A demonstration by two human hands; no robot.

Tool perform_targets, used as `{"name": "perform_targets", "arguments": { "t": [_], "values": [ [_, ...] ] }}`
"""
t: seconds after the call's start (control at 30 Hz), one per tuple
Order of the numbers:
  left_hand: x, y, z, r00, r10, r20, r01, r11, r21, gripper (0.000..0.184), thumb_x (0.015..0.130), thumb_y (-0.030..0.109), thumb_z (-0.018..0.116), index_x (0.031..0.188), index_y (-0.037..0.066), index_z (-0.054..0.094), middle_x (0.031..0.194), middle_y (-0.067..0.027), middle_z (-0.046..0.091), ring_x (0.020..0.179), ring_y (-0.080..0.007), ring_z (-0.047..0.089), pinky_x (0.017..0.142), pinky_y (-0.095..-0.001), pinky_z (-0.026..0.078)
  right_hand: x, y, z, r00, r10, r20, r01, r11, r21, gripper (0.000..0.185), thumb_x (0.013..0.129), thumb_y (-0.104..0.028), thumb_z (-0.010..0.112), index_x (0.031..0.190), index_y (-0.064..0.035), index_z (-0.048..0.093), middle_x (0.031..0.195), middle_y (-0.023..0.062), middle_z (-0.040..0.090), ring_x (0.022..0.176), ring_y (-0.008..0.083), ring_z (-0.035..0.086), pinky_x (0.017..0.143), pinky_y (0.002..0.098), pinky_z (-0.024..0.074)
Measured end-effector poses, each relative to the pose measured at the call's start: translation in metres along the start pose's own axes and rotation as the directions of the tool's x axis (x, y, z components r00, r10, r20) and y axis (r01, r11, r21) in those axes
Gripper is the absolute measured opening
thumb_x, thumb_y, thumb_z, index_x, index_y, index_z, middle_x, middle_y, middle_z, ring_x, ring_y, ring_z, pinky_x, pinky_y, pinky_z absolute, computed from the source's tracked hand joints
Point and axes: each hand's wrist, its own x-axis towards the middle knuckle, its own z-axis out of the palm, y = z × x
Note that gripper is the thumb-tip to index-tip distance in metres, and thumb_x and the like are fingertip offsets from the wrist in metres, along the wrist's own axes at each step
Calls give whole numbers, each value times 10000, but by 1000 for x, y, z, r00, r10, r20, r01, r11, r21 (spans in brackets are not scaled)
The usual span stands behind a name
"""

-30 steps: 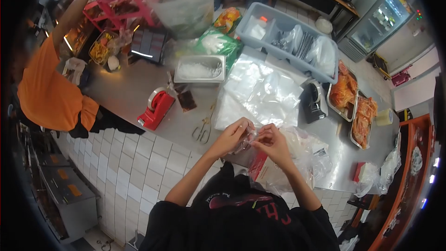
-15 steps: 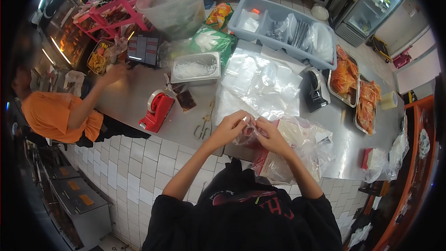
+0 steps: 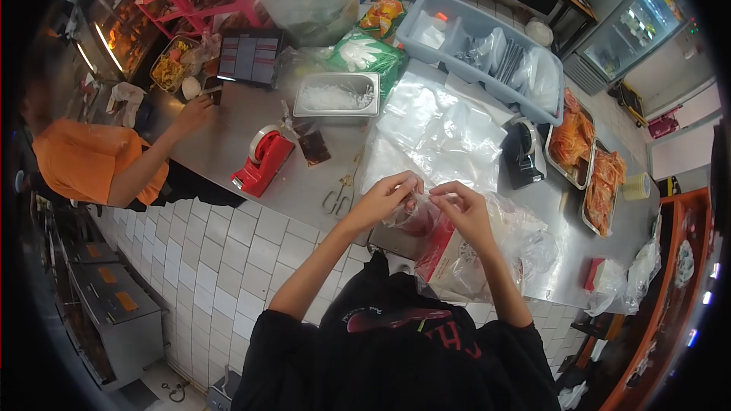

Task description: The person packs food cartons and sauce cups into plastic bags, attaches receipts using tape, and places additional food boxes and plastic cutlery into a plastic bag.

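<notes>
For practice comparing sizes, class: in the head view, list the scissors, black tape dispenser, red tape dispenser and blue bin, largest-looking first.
1. Blue bin
2. Red tape dispenser and black tape dispenser: too alike to rank
3. Scissors

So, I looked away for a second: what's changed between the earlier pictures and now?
The co-worker's arm, raised at first, has come down; that hand is now low at the counter, near the dark screen. The left hand and right hand are still close together at the small clear bag. The red tape dispenser stayed put.
</notes>
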Motion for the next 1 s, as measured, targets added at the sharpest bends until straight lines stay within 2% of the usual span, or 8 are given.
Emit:
{"name": "perform_targets", "arguments": {
  "t": [0.1, 0.23, 0.47, 0.53, 0.67, 0.8, 0.87, 1.0],
  "values": [
    [4, -7, 1, 996, -45, -81, 29, 981, -191, 263, 955, 233, 385, 873, 25, 523, 707, 11, 447, 656, -60, 443, 624, -191, 394, -10, -15, 9, 908, -411, -84, 313, 796, -518, 118, 772, -23, 612, 888, -17, 634, 839, 71, 620, 784, 156, 597, 669, 244, 455],
    [7, -12, 3, 990, -75, -123, 42, 967, -252, 250, 954, 232, 386, 887, 32, 520, 724, 7, 440, 677, -65, 442, 633, -201, 391, -10, -7, 22, 878, -477, 40, 456, 808, -374, 106, 767, -16, 596, 872, -24, 608, 854, 97, 609, 786, 223, 596, 685, 302, 460],
    [6, 4, 9, 999, -19, -41, 21, 999, 50, 265, 942, 214, 404, 825, 20, 542, 740, -7, 484, 684, -63, 459, 632, -208, 397, 5, 4, 15, 991, -111, -75, 78, 932, -355, 264, 731, -56, 637, 965, -3, 528, 900, 119, 604, 841, 232, 591, 714, 311, 457],
    [0, 19, 13, 999, 19, -33, -12, 978, 207, 245, 926, 196, 426, 815, 14, 547, 747, -14, 502, 674, -79, 477, 623, -216, 401, 13, 8, 12, 808, -589, 25, 510, 676, -533, 385, 687, -15, 676, 1016, -7, 477, 916, 129, 605, 826, 207, 612, 679, 284, 470],
    [1, 13, 12, 884, 436, 169, -419, 578, 701, 140, 856, 118, 494, 870, 5, 575, 794, -56, 539, 674, -148, 540, 623, -264, 430, 7, 20, 12, 963, -267, 33, 269, 950, -158, 355, 714, -20, 639, 1024, -16, 467, 908, 123, 594, 785, 219, 600, 700, 270, 456],
    [-6, 5, 24, 931, 361, 46, -324, 763, 560, 156, 823, 66, 498, 936, 14, 591, 851, -79, 548, 753, -201, 573, 692, -299, 445, 6, 23, 6, 994, -105, 24, 104, 880, -463, 271, 770, -61, 574, 1023, -33, 484, 892, 127, 588, 820, 245, 592, 719, 306, 455],
    [-8, -6, 25, 944, 322, -68, -265, 865, 426, 174, 823, 54, 493, 957, 24, 600, 889, -90, 543, 816, -201, 569, 734, -311, 446, 9, 36, 4, 920, -370, 129, 368, 700, -612, 206, 789, -63, 575, 984, -19, 524, 880, 145, 606, 803, 211, 608, 677, 285, 459],
    [-12, -20, 19, 915, 381, -135, -286, 847, 448, 152, 848, 60, 487, 934, 28, 608, 907, -84, 548, 841, -195, 559, 746, -300, 444, 13, 20, -18, 967, -170, 190, 225, 918, -327, 156, 800, -83, 603, 931, -1, 588, 804, 109, 630, 733, 159, 605, 639, 264, 453]
  ]
}}
